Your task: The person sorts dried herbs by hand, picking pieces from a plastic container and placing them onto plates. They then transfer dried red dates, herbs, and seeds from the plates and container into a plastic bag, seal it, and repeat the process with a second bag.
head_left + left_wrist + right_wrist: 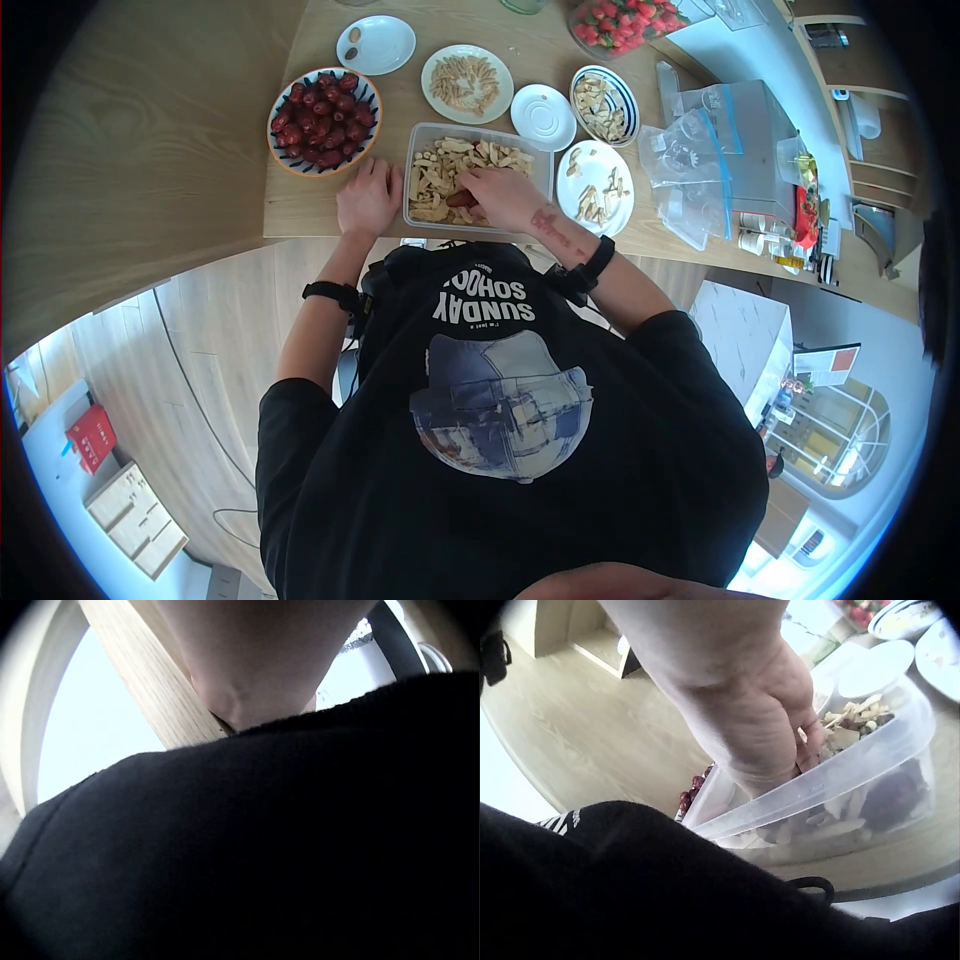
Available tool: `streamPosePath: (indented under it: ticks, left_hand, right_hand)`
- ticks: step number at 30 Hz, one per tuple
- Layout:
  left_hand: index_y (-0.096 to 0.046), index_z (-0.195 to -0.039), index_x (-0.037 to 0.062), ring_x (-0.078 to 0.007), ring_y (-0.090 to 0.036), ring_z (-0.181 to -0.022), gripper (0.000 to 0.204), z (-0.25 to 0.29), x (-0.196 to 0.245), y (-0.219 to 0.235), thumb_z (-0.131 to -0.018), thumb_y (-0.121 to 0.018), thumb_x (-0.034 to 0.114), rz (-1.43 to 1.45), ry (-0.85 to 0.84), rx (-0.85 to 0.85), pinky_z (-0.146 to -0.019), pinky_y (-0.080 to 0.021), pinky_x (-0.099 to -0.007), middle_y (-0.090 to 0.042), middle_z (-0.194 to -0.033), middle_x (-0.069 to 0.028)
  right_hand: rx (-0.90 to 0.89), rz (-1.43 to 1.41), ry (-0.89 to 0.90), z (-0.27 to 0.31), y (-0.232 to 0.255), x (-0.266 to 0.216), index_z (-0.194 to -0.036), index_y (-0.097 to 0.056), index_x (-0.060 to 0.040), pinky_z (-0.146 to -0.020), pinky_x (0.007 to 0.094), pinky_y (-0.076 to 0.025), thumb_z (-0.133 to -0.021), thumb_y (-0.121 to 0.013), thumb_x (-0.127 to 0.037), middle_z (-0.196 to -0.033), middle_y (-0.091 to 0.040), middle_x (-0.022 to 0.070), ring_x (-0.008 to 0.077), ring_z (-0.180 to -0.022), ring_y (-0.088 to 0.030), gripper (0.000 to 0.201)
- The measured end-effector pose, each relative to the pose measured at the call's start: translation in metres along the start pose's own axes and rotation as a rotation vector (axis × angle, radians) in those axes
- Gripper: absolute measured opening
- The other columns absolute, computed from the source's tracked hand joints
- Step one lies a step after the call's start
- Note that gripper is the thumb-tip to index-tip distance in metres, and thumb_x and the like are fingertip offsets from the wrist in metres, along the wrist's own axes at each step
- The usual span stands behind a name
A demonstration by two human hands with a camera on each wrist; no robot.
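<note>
A clear plastic container (548, 185) of pale dried slices stands near the table's front edge. The right hand (500, 197) reaches into it, thumb and fingers around a reddish-brown date (461, 199). In the right wrist view the right hand (780, 720) dips behind the container's wall (832, 784), its fingertips partly hidden. Between the container and a patterned bowl of red dates (322, 122), the left hand (370, 198) rests on the tabletop with loosely bent fingers, holding nothing. The left wrist view shows mostly dark cloth and skin near the wrist.
Behind the container are a plate of thin pale pieces (467, 84), a white saucer (543, 117) and a bowl of slices (604, 104). A plate with scattered pieces (595, 187) stands right, beside plastic bags (690, 165). Strawberries (625, 22) and another plate (376, 45) are farther back.
</note>
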State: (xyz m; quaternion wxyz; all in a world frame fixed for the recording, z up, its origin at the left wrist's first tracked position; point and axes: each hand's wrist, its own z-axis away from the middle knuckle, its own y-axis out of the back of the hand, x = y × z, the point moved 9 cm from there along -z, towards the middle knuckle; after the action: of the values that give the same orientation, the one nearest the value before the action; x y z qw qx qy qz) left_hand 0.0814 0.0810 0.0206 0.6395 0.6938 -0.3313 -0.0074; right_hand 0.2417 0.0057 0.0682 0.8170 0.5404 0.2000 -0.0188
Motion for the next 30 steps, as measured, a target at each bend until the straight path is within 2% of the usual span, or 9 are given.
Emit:
streamPosePath:
  ticks: [8, 15, 18, 20, 21, 23, 24, 26, 30]
  left_hand:
    - [-0.056, -0.082, 0.0096, -0.0322, -0.065, -0.07, 0.024, 0.0, 0.0, 0.003, -0.094, -0.056, 0.03, -0.002, 0.001, 0.02, -0.06, -0.054, -0.0465, -0.06, -0.082, -0.0095]
    - [-0.056, -0.083, 0.0103, -0.0322, -0.065, -0.069, 0.021, 0.0, -0.002, -0.001, -0.093, -0.058, 0.028, 0.009, 0.008, 0.014, -0.06, -0.054, -0.0463, -0.06, -0.082, -0.0091]
    - [-0.055, -0.082, 0.0102, -0.0323, -0.065, -0.069, 0.021, 0.0, -0.002, 0.0, -0.093, -0.058, 0.028, 0.011, 0.009, 0.025, -0.06, -0.054, -0.0465, -0.06, -0.083, -0.0093]
    - [-0.055, -0.082, 0.0099, -0.0324, -0.065, -0.07, 0.021, 0.001, -0.002, 0.0, -0.093, -0.058, 0.028, 0.017, -0.005, 0.025, -0.059, -0.054, -0.0465, -0.059, -0.083, -0.0098]
    - [-0.055, -0.082, 0.0099, -0.0324, -0.065, -0.07, 0.021, 0.001, -0.003, 0.0, -0.093, -0.058, 0.028, 0.017, -0.002, 0.026, -0.059, -0.054, -0.0465, -0.059, -0.083, -0.0098]
    - [-0.054, -0.082, 0.0097, -0.0328, -0.066, -0.07, 0.022, 0.001, -0.002, 0.001, -0.093, -0.057, 0.028, 0.019, -0.017, 0.035, -0.059, -0.054, -0.0466, -0.059, -0.084, -0.0102]
    - [-0.054, -0.082, 0.0097, -0.0328, -0.066, -0.07, 0.022, 0.0, -0.001, 0.001, -0.093, -0.057, 0.028, 0.021, -0.023, 0.035, -0.059, -0.054, -0.0466, -0.059, -0.084, -0.0102]
    - [-0.054, -0.083, 0.0094, -0.0337, -0.066, -0.071, 0.022, 0.0, 0.0, 0.001, -0.094, -0.057, 0.028, 0.03, -0.011, 0.033, -0.059, -0.054, -0.0473, -0.059, -0.084, -0.0105]
    - [-0.054, -0.082, 0.0089, -0.0342, -0.066, -0.071, 0.022, -0.001, 0.002, 0.002, -0.094, -0.057, 0.028, 0.006, -0.03, 0.027, -0.059, -0.054, -0.0482, -0.059, -0.085, -0.011]
  right_hand:
    - [-0.059, -0.202, -0.049, -0.004, -0.008, 0.0, -0.118, -0.058, -0.0146, -0.085, 0.048, -0.053, -0.086, -0.069, -0.021, -0.111, -0.064, 0.0165, 0.0364, -0.102, -0.066, 0.034]
    - [-0.072, -0.182, -0.015, -0.01, -0.009, -0.018, -0.12, -0.059, -0.0204, -0.086, 0.0471, -0.052, -0.089, -0.068, -0.03, -0.115, -0.056, 0.0131, 0.0351, -0.102, -0.065, 0.034]
    - [-0.113, -0.235, 0.034, -0.015, -0.01, -0.019, -0.119, -0.059, -0.0167, -0.086, 0.0483, -0.051, -0.093, -0.064, -0.031, -0.116, -0.058, 0.0135, 0.0369, -0.103, -0.064, 0.03]
    - [-0.07, -0.337, 0.066, -0.018, -0.001, -0.017, -0.113, -0.062, -0.0124, -0.079, 0.0415, -0.053, -0.093, -0.065, -0.028, -0.108, -0.063, 0.0098, 0.0283, -0.092, -0.067, 0.026]
    - [-0.072, -0.336, 0.068, -0.02, 0.003, -0.017, -0.113, -0.062, -0.0124, -0.079, 0.0415, -0.053, -0.093, -0.065, -0.028, -0.108, -0.063, 0.0098, 0.0283, -0.092, -0.067, 0.026]
    - [0.055, -0.649, 0.012, -0.024, 0.027, -0.01, -0.111, -0.064, -0.0069, -0.075, 0.0369, -0.053, -0.091, -0.068, -0.03, -0.095, -0.069, 0.0105, 0.0224, -0.083, -0.067, 0.031]
    - [0.06, -0.649, 0.009, -0.028, 0.034, -0.014, -0.111, -0.064, -0.0069, -0.075, 0.0369, -0.053, -0.091, -0.068, -0.03, -0.095, -0.069, 0.0105, 0.0224, -0.083, -0.067, 0.031]
    - [0.26, -0.992, -0.103, -0.04, 0.052, -0.013, -0.109, -0.066, -0.0043, -0.073, 0.0333, -0.052, -0.089, -0.071, -0.034, -0.093, -0.07, 0.0111, 0.0163, -0.079, -0.064, 0.036]
    - [0.305, -0.905, -0.094, -0.094, 0.061, -0.031, -0.108, -0.066, -0.0026, -0.075, 0.0353, -0.053, -0.086, -0.073, -0.034, -0.097, -0.072, 0.0135, 0.0206, -0.083, -0.068, 0.039]
